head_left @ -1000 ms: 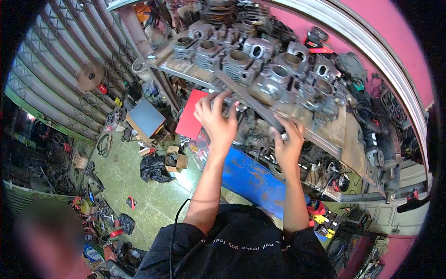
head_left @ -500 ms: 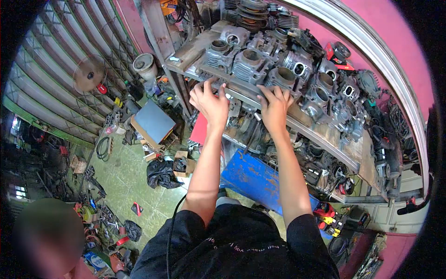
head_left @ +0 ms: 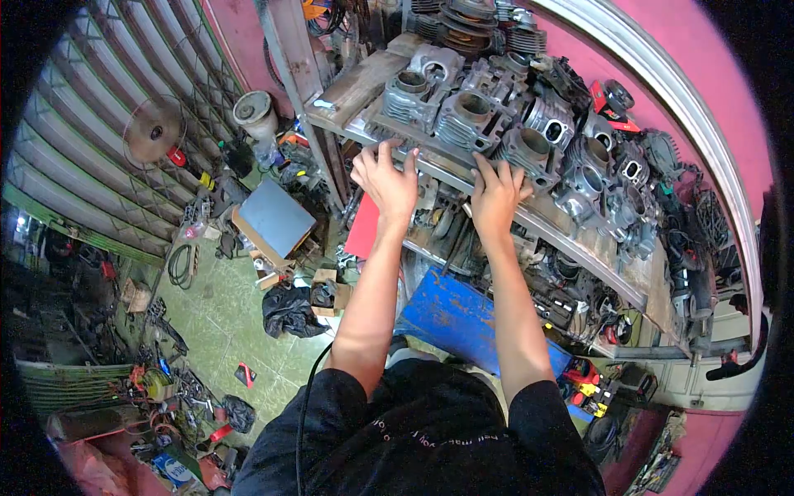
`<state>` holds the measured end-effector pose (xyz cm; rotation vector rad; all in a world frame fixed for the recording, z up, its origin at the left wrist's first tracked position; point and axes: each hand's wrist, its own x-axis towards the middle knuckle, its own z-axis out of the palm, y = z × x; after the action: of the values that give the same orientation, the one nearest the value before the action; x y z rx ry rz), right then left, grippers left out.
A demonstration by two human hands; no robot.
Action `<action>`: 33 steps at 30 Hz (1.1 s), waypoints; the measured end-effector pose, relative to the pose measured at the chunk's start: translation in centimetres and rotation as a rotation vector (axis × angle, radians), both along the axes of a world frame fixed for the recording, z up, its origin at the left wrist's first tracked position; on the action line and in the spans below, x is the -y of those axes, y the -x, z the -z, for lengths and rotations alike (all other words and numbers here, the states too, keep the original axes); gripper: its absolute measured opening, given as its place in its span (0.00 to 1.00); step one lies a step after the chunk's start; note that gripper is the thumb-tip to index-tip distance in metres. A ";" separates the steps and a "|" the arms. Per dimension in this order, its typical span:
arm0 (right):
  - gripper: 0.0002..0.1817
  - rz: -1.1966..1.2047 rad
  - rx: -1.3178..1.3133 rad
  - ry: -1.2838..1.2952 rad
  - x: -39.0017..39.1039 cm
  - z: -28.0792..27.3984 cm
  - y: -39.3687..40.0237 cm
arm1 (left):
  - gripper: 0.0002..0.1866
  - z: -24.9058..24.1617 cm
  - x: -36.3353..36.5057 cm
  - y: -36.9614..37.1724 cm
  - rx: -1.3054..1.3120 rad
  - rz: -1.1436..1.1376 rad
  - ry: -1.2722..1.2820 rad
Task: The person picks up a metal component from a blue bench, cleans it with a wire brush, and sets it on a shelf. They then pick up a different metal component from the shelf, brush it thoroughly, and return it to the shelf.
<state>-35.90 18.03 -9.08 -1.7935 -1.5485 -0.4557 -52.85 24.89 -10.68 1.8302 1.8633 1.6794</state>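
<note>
My left hand (head_left: 387, 183) is at the front edge of a shelf (head_left: 571, 242), its fingers spread and bent over the rim. To its right, my right hand (head_left: 498, 198) reaches the same edge with fingers apart, just below a finned engine cylinder (head_left: 529, 150). Neither hand visibly holds a part, though the fingertips' exact contact is partly hidden. Behind the edge, another engine cylinder (head_left: 470, 120) stands with its round bore facing up, beside a further cylinder (head_left: 409, 95) at the left. More metal engine parts crowd the shelf to the right.
Below the shelf are a blue board (head_left: 451, 314) with worn paint and a red panel (head_left: 362, 227). On the floor lie a black plastic bag (head_left: 289, 312) and an open cardboard box (head_left: 331, 293). A fan (head_left: 155, 132) stands left by the shutter. Tools lie scattered at lower left.
The view has shifted slightly, so the shelf and cylinders sit a little further right and lower. Both hands stay at the shelf edge. A person's blurred head at lower left is gone from view.
</note>
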 end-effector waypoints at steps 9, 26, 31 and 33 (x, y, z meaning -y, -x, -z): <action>0.21 -0.067 0.035 -0.057 0.2 0.6 -0.6 | 0.19 0.2 0.4 0.4 -0.147 -0.003 0.095; 0.19 0.025 0.021 -0.014 0.6 0.6 -0.1 | 0.14 -0.4 0.3 1.8 -0.278 0.104 -0.150; 0.21 0.041 -0.033 -0.069 1.5 0.3 2.6 | 0.12 0.3 -1.6 3.8 -0.211 0.252 -0.215; 0.21 0.088 -0.012 -0.072 2.1 0.2 4.7 | 0.13 -0.1 -2.7 4.9 -0.194 0.298 -0.227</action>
<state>-40.63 15.93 -9.33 -1.8107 -1.4307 -0.5355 -57.74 27.56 -10.62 2.2983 1.4073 1.7160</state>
